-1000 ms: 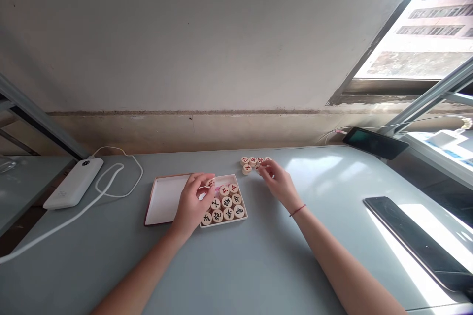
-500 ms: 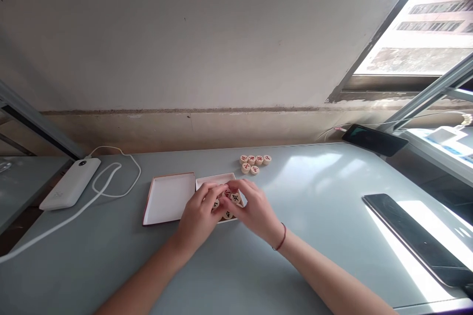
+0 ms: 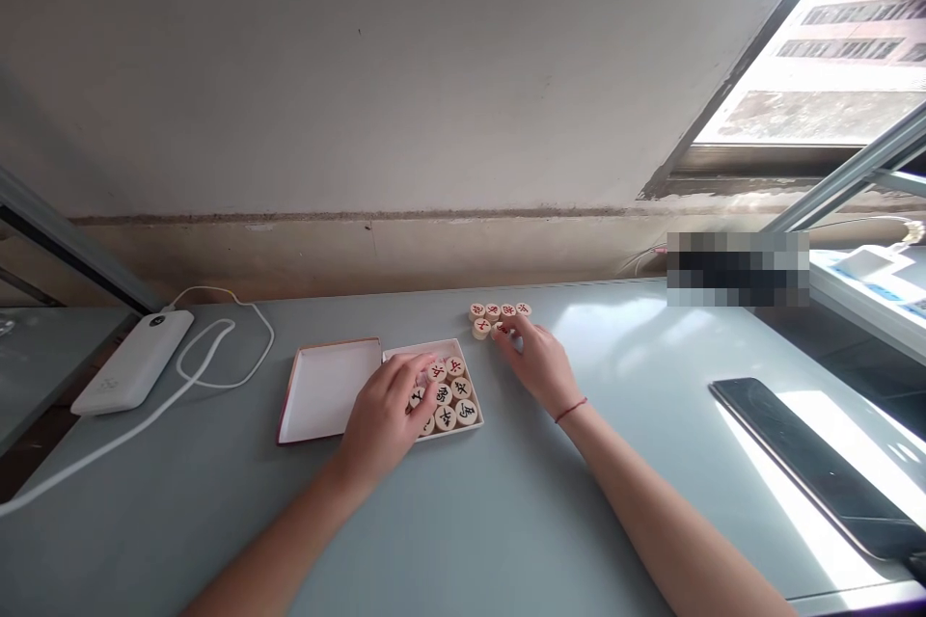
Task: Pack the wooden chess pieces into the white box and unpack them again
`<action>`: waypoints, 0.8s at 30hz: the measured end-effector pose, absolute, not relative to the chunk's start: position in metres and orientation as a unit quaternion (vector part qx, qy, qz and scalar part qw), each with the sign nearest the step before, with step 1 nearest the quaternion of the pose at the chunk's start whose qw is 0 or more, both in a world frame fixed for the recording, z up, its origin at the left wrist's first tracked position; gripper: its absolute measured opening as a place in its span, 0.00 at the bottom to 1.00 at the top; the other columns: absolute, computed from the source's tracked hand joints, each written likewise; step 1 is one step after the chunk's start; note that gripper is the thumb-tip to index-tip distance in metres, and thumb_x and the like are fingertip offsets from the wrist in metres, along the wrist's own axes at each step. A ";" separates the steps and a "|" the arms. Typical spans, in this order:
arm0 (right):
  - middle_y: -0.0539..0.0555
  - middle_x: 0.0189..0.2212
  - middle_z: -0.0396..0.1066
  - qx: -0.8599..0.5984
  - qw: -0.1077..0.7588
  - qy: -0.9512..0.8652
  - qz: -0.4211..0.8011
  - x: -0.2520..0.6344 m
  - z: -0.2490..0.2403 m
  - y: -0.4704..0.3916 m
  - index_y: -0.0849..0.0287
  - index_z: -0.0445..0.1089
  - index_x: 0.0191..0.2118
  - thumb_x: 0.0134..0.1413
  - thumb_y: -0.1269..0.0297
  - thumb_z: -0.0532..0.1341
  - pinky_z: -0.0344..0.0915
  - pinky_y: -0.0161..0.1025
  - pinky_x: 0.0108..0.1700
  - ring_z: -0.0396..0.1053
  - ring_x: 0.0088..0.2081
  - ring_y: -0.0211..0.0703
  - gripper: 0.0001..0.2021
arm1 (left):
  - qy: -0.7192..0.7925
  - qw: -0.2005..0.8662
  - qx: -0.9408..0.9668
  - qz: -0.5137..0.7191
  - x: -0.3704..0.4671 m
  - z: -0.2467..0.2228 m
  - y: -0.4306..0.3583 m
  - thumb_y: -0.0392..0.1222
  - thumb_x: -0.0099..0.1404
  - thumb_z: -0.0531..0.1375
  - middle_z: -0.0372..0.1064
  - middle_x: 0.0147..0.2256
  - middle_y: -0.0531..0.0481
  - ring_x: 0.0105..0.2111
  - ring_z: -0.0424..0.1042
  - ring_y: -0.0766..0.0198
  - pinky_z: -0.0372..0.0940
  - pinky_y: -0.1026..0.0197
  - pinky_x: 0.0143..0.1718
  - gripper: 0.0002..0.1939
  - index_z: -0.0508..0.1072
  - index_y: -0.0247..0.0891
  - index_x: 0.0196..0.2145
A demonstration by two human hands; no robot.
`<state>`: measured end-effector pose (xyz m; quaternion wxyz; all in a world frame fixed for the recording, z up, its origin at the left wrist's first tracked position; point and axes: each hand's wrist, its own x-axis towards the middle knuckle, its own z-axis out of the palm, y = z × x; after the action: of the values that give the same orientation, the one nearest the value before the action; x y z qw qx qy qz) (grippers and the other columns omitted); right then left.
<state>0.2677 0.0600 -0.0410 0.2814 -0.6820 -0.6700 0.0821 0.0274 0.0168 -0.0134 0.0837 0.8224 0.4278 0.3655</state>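
Note:
Round wooden Chinese chess pieces (image 3: 461, 388) with red and black characters lie in a white open box (image 3: 476, 399). My left hand (image 3: 387, 410) rests over the box's left side, fingers and thumb apart over the pieces, some of which it hides. Behind and to the right of the box, a small group of red-marked Chinese chess pieces (image 3: 493, 311) is set on the table. My right hand (image 3: 541, 364) reaches to this group, thumb and fingertips closed round the front right Chinese chess piece (image 3: 498, 331), partly hidden by the fingers.
The box's shallow lid (image 3: 331, 389) lies inside up at its left. A white power bank (image 3: 135, 362) with a white cable (image 3: 189, 384) is at the far left. On the right lies a black phone (image 3: 814, 463). A wall (image 3: 405, 255) runs behind the grey table (image 3: 463, 521).
My right hand has left the box and moved back and right to the group of pieces. My left hand stays at the box, and more of the pieces inside now show.

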 end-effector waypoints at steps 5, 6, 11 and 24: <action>0.56 0.38 0.73 -0.678 0.258 -0.687 0.039 0.266 -0.044 0.060 0.55 0.66 0.41 0.56 0.61 0.54 0.62 0.41 0.35 0.67 0.34 0.48 0.09 | 0.430 0.093 0.822 0.361 0.028 -0.012 0.018 0.36 0.68 0.53 0.71 0.41 0.49 0.39 0.73 0.63 0.68 0.60 0.43 0.13 0.65 0.42 0.49; 0.56 0.37 0.73 -0.678 0.254 -0.689 0.038 0.266 -0.045 0.061 0.55 0.66 0.42 0.56 0.62 0.54 0.62 0.41 0.35 0.67 0.34 0.48 0.09 | 0.430 0.094 0.822 0.361 0.028 -0.012 0.018 0.36 0.67 0.53 0.71 0.41 0.49 0.38 0.73 0.63 0.68 0.61 0.42 0.12 0.66 0.42 0.49; 0.55 0.35 0.74 -0.677 0.254 -0.689 0.047 0.267 -0.048 0.064 0.57 0.65 0.43 0.57 0.64 0.53 0.62 0.41 0.37 0.67 0.35 0.49 0.09 | 0.432 0.097 0.824 0.353 0.028 -0.014 0.018 0.36 0.68 0.52 0.71 0.41 0.49 0.39 0.73 0.63 0.67 0.60 0.42 0.12 0.66 0.43 0.48; 0.51 0.28 0.71 -0.586 0.240 -0.742 0.222 0.217 -0.014 0.028 0.54 0.68 0.46 0.64 0.52 0.47 0.61 0.35 0.28 0.67 0.26 0.41 0.18 | 0.522 0.029 0.832 0.187 0.031 -0.022 0.035 0.44 0.70 0.50 0.71 0.36 0.46 0.37 0.65 0.56 0.59 0.55 0.37 0.15 0.76 0.42 0.35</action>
<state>0.2173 0.0280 -0.0144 0.2404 -0.5856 -0.7417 0.2217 0.0308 0.0349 -0.0216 0.0293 0.8316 0.5222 0.1865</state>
